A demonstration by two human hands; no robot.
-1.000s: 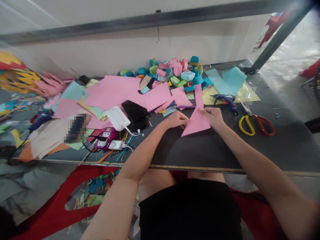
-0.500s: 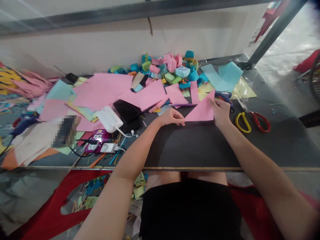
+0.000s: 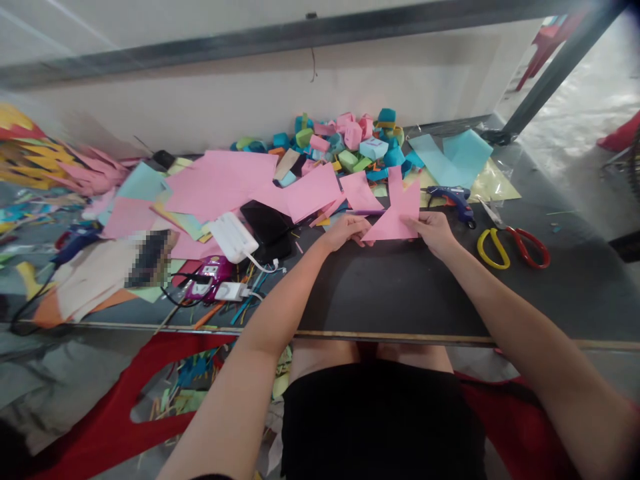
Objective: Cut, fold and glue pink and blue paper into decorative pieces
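A folded piece of pink paper (image 3: 395,225) with a slanted left edge is held up just above the dark tabletop. My right hand (image 3: 436,232) pinches its right side between thumb and fingers. At its pointed left corner, my left hand (image 3: 350,231) has its fingers curled closed on the tip; the exact grip is partly hidden. Behind the folded piece lie more pink sheets (image 3: 313,192) and a narrow pink strip (image 3: 395,183). A blue glue gun (image 3: 453,197) rests just beyond my right hand, and scissors (image 3: 505,233) with one yellow and one red handle lie to its right.
Small folded paper pieces (image 3: 353,137) in several colours are heaped against the wall. On the left are a white charger block (image 3: 233,237), a black phone-like object (image 3: 267,230), a purple power socket (image 3: 209,280) and cables. The table's front edge (image 3: 390,337) runs before my lap.
My right hand has slid lower and slightly left along the paper's right side. The paper has shifted a little left. The whole view has moved slightly.
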